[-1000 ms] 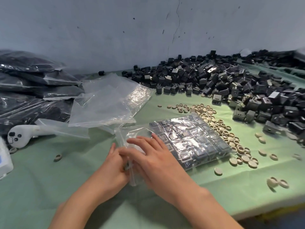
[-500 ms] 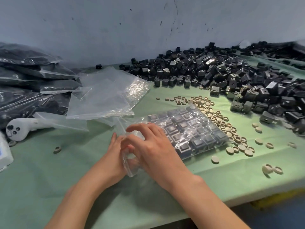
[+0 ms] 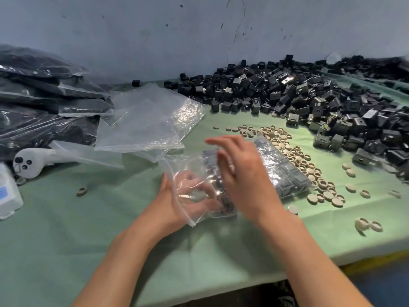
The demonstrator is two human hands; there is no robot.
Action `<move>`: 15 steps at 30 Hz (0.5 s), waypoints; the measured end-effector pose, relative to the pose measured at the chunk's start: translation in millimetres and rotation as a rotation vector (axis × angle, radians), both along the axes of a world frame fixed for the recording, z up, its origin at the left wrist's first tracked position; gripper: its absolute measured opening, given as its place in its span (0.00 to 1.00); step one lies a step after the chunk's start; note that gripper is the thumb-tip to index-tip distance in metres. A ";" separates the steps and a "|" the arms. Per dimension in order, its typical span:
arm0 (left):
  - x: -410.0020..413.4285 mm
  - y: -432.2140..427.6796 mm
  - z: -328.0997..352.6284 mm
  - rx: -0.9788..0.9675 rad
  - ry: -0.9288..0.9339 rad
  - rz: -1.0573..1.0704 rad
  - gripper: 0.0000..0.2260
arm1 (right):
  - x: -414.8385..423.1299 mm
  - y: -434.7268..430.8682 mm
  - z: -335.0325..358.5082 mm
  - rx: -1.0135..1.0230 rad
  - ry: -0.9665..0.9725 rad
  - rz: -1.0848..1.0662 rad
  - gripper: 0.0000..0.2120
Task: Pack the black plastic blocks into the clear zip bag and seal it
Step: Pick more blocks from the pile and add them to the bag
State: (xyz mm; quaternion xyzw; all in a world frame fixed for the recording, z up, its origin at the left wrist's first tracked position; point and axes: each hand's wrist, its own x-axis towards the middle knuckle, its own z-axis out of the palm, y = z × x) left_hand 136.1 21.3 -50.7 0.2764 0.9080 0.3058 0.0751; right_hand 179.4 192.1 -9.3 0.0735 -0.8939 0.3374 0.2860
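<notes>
The clear zip bag (image 3: 285,173) lies on the green table in front of me, filled with neat rows of black plastic blocks. Its open, empty end points toward me. My left hand (image 3: 174,202) grips that end, and its fingers show through the plastic. My right hand (image 3: 243,173) is blurred, with fingers stretched out over the packed blocks; whether it touches the bag I cannot tell. A big heap of loose black blocks (image 3: 309,96) covers the far right of the table.
Empty clear bags (image 3: 143,120) lie behind my left hand. Filled bags (image 3: 44,96) are stacked at far left, with a white handheld device (image 3: 28,160) and a white box (image 3: 6,196) near them. Beige rings (image 3: 298,156) scatter right of the bag. The table edge (image 3: 332,258) runs close at lower right.
My right hand has lifted off the bag's mouth and swung up over the blocks. My left hand has shifted to hold the open end, which now stands raised.
</notes>
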 end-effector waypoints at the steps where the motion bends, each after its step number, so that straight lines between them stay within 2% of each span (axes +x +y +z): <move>1: -2.1 -0.3 -2.7 -0.006 0.008 -0.011 0.30 | -2.4 11.3 0.8 -0.039 -0.039 -0.081 0.17; 2: -2.8 2.1 -3.7 -0.001 0.026 0.004 0.30 | -4.1 22.3 0.0 -0.053 -0.085 -0.162 0.17; 4: -8.1 6.3 -7.0 0.034 0.016 0.036 0.24 | -4.2 41.3 -4.8 -0.042 -0.177 -0.283 0.16; 6: -12.7 9.0 -7.0 0.101 -0.034 0.049 0.20 | -1.5 53.5 -9.8 -0.010 -0.249 -0.327 0.16; 9: -19.5 11.4 -10.5 0.038 -0.055 0.048 0.20 | 2.7 61.0 -13.8 0.061 -0.323 -0.311 0.17; 12: -21.5 14.9 -13.5 0.101 -0.088 0.100 0.27 | 5.1 65.4 -15.1 0.098 -0.351 -0.280 0.19; 15: -19.9 20.6 -15.5 0.075 0.085 0.096 0.23 | 4.6 68.8 -16.3 0.108 -0.349 -0.261 0.16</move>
